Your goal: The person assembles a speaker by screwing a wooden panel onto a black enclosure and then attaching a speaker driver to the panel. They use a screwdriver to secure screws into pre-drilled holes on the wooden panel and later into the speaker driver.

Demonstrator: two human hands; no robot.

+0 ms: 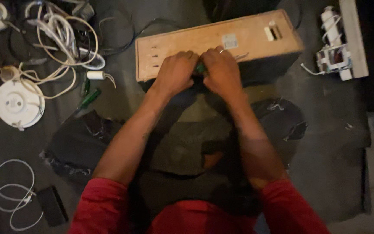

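Head view, looking straight down. Both hands meet at the near edge of a wooden box (216,43): flat rectangular panel, pale raw chipboard, w/ a row of short slots at its left end, a small grey sticker near centre and a rectangular cut-out at right. The box sits on a dark floor (338,130).

Left hand (175,71): fingers curled tight, knuckles up, pressed against the right hand. Right hand (222,69): fingers curled likewise, ring on one finger. Between them a small green item (200,67) is pinched; approx. shape can't be told, mostly hidden by fingers. Red sleeves at bottom of frame.

Left of box: tangle of white cables (61,34), smooth round insulation, mixed w/ thin black wires. Below it a round white plastic disc (17,103), and a green-handled screwdriver (88,98) lying on the floor, well apart from the hands. Bottom left: looped white cord (11,193) beside a flat black rectangular device (52,206). Top right: white plastic assembly (335,54) next to a pale wooden strip (353,37).
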